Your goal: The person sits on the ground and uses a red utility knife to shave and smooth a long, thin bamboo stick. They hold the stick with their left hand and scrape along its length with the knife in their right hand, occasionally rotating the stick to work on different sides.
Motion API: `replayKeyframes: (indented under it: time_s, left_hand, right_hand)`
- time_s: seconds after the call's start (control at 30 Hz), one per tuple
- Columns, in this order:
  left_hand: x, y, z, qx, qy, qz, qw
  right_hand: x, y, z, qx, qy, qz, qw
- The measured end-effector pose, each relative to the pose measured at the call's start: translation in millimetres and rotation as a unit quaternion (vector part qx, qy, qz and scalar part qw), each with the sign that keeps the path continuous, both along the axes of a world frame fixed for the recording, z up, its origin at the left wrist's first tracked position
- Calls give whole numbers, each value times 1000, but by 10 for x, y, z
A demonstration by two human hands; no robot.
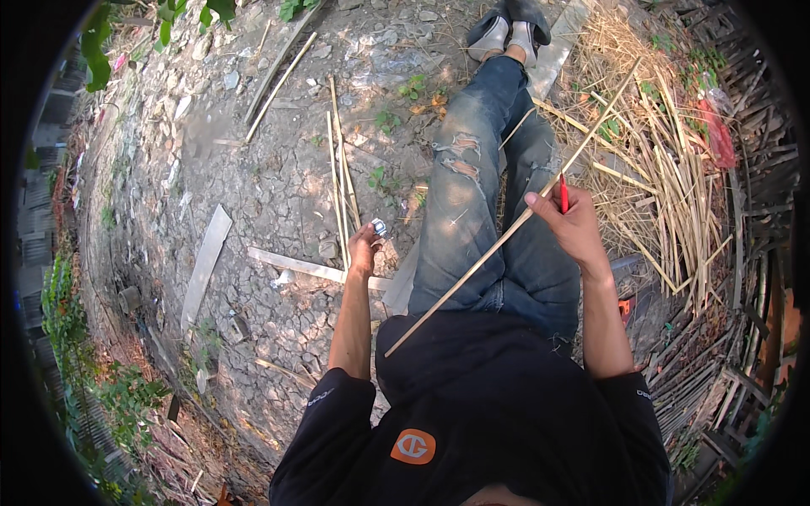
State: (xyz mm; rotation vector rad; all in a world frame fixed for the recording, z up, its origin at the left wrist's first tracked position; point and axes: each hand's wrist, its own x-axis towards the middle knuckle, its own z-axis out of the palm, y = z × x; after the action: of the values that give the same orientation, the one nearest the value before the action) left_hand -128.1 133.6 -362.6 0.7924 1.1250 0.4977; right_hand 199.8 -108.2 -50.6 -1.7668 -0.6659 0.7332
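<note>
A long, thin wooden stick (472, 270) slants across my lap, from my belly up past my right knee. My right hand (578, 228) is closed round it near its middle, the thumb lying along it. A slim red pen-like thing (564, 192) stands up from the same hand; its lower end is hidden by the fingers. Off to the left of my legs, my left hand (361, 253) pinches a small white-and-blue object (380, 228), too small to name. That hand is apart from the stick, above the ground.
My outstretched legs in torn jeans (460, 194) lie on cracked, stony soil. A heap of cut sticks (675, 185) spreads on the right. To the left lie several loose sticks (337, 169), a flat board (205, 261) and a narrow slat (312, 268). Leaves (97, 55) hang at the upper left.
</note>
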Motion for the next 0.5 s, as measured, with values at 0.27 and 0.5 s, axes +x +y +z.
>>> replayKeyframes:
  time_s: [0.27,0.5]
  left_hand:
    - [1,27,135,3,13,-1,1000]
    - [-64,73,168,5,13,13,1000]
  right_hand:
    - [-1,-4,6,1,2,2,1000]
    - [-4,-6,-10,9,0,4,1000]
